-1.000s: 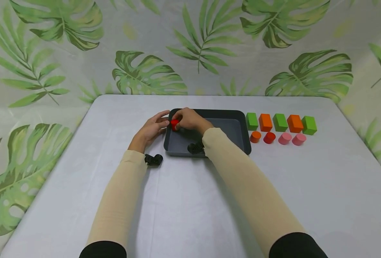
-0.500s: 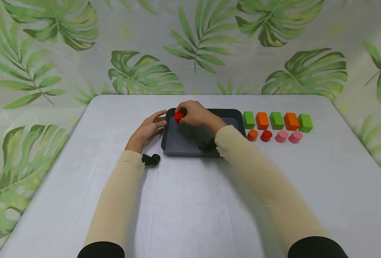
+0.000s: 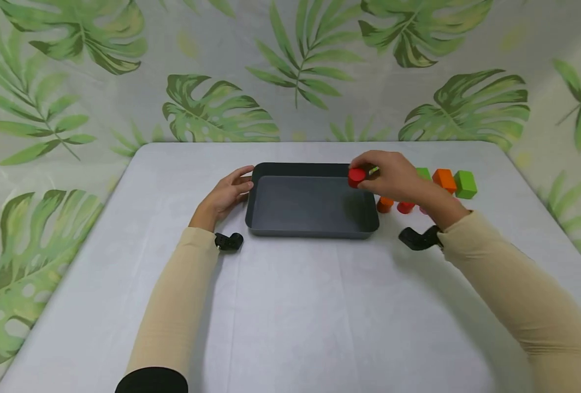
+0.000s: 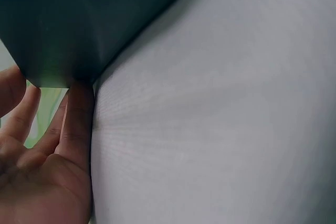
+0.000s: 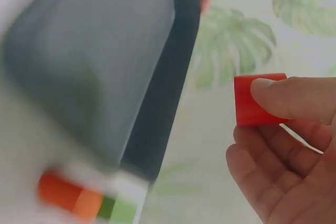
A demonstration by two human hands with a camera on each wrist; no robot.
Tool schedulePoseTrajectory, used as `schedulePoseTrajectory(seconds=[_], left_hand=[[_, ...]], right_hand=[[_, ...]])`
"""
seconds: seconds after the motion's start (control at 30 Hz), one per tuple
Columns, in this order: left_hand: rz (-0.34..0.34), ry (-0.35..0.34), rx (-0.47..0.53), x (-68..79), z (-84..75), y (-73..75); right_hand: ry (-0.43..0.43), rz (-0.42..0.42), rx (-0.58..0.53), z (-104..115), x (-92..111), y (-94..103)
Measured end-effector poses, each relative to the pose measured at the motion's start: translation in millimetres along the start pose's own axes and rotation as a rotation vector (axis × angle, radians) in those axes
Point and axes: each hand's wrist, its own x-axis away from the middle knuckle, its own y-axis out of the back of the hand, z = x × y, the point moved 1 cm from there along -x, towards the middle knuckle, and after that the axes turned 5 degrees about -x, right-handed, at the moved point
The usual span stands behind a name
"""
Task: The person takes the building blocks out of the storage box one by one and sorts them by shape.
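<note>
My right hand (image 3: pixel 391 176) pinches a red cylinder block (image 3: pixel 356 177) between thumb and fingers, held up over the right end of a dark grey tray (image 3: pixel 310 233). In the right wrist view the red cylinder block (image 5: pixel 257 100) shows its smooth side, with the thumb across it. At the tray's left end, my left hand (image 3: pixel 225 194) touches the outer wall with its fingertips. The left wrist view shows the left hand's fingers (image 4: pixel 79 124) extended against the dark tray wall (image 4: pixel 63 30).
Right of the tray stand green blocks (image 3: pixel 465 184) and orange blocks (image 3: pixel 444 180) in a row, partly behind my right hand. In front of them are an orange cylinder (image 3: pixel 385 205) and a red cylinder (image 3: pixel 405 208). A leaf-patterned cloth (image 3: pixel 221 109) hangs behind the white table (image 3: pixel 290 305).
My right hand has lifted the red cylinder block from the tray's left end and carried it rightward to above the right end. The left hand has stayed at the tray's left wall.
</note>
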Motion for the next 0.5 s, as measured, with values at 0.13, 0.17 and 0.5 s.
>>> schedulePoseTrajectory(seconds=[0.13, 0.17, 0.5], left_hand=[[-0.004, 0.008, -0.007, -0.2, 2.6, -0.2], [-0.006, 0.008, -0.005, -0.3, 2.8, 0.0], [-0.014, 0.001, -0.020, -2.3, 0.8, 1.1]], right_hand=[[-0.084, -0.042, 0.003, -32, 38, 20.2], [-0.105, -0.054, 0.004, -41, 47, 25.6], [-0.324, -0.176, 0.108, -139, 120, 64.4]])
